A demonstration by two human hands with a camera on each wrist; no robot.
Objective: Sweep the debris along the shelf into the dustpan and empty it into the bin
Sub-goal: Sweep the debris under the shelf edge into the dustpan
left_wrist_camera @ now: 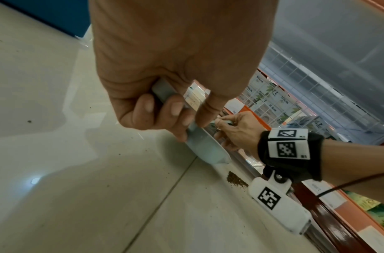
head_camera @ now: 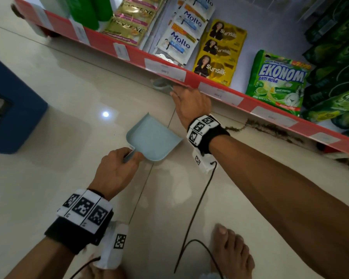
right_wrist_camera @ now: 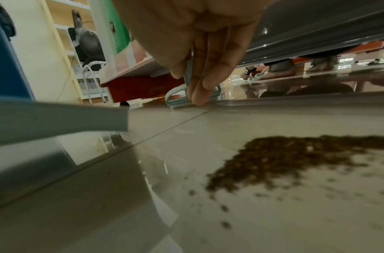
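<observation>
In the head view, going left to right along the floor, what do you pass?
Blue bin → left hand gripping the dustpan's handle → dustpan → right hand at the shelf edge → line of dark debris under the shelf.

You are crouched in a small grocery shop. A red-edged shelf [head_camera: 169,63] with white price labels [head_camera: 165,69] along its front holds goods for sale: Sunsilk shampoo sachets [head_camera: 218,51], Molto sachets [head_camera: 181,35], Pantene sachets [head_camera: 129,23] and an Ekonomi detergent pack [head_camera: 278,79]. More stocked shelving [left_wrist_camera: 271,106] stands across the glossy tiled floor [head_camera: 69,93].
</observation>
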